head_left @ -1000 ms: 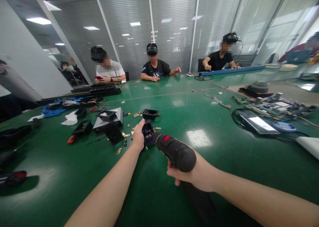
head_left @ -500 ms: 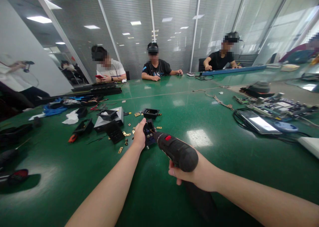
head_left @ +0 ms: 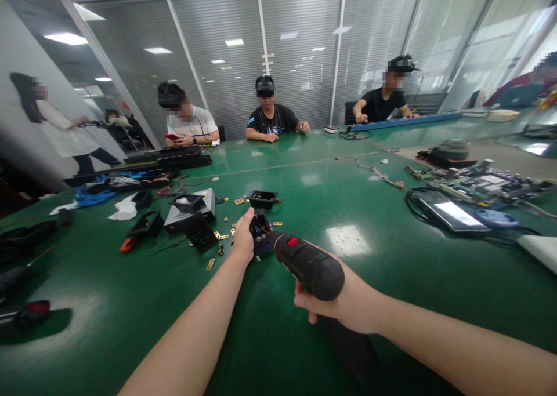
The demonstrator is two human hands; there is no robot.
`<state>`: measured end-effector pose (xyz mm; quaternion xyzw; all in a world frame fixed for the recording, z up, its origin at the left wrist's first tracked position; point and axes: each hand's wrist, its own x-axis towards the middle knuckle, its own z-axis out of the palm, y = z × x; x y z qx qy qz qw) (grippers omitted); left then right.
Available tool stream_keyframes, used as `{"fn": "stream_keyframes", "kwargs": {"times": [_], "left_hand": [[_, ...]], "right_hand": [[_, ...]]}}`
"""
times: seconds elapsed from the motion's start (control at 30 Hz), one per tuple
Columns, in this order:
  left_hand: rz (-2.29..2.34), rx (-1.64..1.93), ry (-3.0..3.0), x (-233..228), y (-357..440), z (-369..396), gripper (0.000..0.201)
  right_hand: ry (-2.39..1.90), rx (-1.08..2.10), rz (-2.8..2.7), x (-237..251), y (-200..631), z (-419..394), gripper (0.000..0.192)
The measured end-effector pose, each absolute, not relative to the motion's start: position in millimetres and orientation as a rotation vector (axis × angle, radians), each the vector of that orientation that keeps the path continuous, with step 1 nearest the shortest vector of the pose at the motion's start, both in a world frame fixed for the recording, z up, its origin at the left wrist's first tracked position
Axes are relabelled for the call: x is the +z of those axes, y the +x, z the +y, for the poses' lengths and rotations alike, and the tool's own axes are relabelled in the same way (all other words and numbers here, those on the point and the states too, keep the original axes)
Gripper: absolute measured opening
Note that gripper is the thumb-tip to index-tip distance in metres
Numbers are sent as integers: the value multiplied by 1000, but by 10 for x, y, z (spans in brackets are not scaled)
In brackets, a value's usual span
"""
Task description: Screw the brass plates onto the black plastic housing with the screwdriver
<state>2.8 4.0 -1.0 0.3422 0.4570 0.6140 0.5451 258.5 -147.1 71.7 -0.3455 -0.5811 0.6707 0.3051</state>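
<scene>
My left hand grips a small black socket part and holds it tilted on the green table. My right hand is wrapped around the handle of a black electric screwdriver with a red switch. The tool's tip points into the open face of the socket part, where small metal contacts show. Several brass plates lie scattered just left of my left hand.
Black socket housings, a grey box and a white rag sit to the left. A phone, cables and circuit boards lie right. Three people sit across the table; another person walks at far left.
My hands, the part and the screwdriver have stayed almost still. A person has walked into view at the far left.
</scene>
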Motion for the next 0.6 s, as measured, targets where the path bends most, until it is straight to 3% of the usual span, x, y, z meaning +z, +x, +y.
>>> {"fn": "stream_keyframes", "kwargs": {"times": [0.27,0.6], "left_hand": [[1089,1448,789,-26,22,55,62],[1107,1454,781,7,52,44,60]], "right_hand": [[-921,1793,-1526,684,2577,-1455,106],[-932,1789,-1531,732,2564,-1472,97]]}}
